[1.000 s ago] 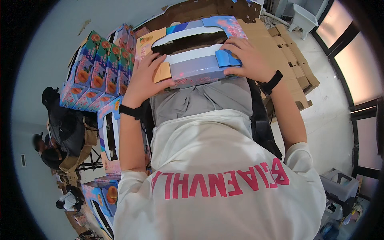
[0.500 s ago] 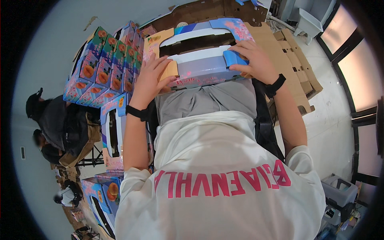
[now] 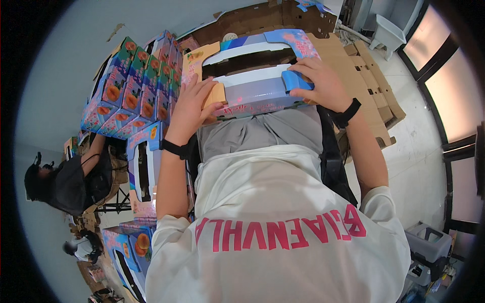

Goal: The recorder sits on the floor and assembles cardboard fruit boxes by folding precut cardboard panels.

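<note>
A printed cardboard fruit carton [image 3: 257, 98] in blue, pink and orange lies in front of my lap, its long window showing a dark inside. My left hand [image 3: 191, 105] grips its near left corner, thumb on the near side and fingers along an orange flap [image 3: 216, 95]. At the near right corner my right hand [image 3: 323, 85] pinches round a blue flap [image 3: 294, 81], thumb below and fingers above. Some fingertips are hidden behind the cardboard. Each wrist wears a black band.
Matching cartons [image 3: 134, 93] stand stacked at the left, with further cartons [image 3: 143, 166] beside my left arm. Flattened brown cardboard [image 3: 361, 76] lies to the right, and a brown cardboard box [image 3: 273, 16] at the back. A person in dark clothes [image 3: 76, 182] is at the far left.
The carton and both hands sit slightly lower in the picture, grips alike. The person at the far left has shifted and now reaches an arm toward the cartons.
</note>
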A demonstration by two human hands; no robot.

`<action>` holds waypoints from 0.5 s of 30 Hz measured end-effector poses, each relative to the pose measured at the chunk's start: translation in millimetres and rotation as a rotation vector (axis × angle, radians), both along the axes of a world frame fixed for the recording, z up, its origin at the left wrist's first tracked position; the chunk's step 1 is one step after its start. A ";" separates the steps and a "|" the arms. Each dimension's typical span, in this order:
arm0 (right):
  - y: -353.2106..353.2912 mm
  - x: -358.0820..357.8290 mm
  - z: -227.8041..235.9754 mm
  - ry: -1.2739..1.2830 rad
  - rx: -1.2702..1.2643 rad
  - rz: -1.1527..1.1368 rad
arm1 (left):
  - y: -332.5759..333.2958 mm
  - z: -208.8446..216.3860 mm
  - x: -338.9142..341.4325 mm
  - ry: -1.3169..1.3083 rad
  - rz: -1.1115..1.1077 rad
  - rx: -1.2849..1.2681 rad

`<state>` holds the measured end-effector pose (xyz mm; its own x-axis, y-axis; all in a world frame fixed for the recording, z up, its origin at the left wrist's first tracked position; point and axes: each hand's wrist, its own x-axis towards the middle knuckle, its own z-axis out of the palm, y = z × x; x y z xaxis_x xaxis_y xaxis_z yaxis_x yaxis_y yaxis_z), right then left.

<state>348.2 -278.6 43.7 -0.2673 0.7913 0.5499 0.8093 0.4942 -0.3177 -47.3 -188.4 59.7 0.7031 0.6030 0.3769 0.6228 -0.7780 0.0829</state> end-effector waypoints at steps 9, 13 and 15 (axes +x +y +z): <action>6.4 -5.2 2.3 -0.061 -0.008 0.006 | -0.3 -3.7 5.3 0.004 0.007 0.036; 5.1 -3.9 -1.5 0.015 0.029 0.009 | 3.7 -4.7 2.1 -0.007 -0.017 0.072; 4.6 -2.7 -1.9 0.011 0.034 0.009 | 4.7 -2.3 -0.5 -0.166 -0.009 -0.099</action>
<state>345.5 -274.0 41.8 -0.2679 0.7697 0.5795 0.8012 0.5120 -0.3096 -47.8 -183.7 57.3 0.6419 0.6366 0.4274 0.5873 -0.7666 0.2597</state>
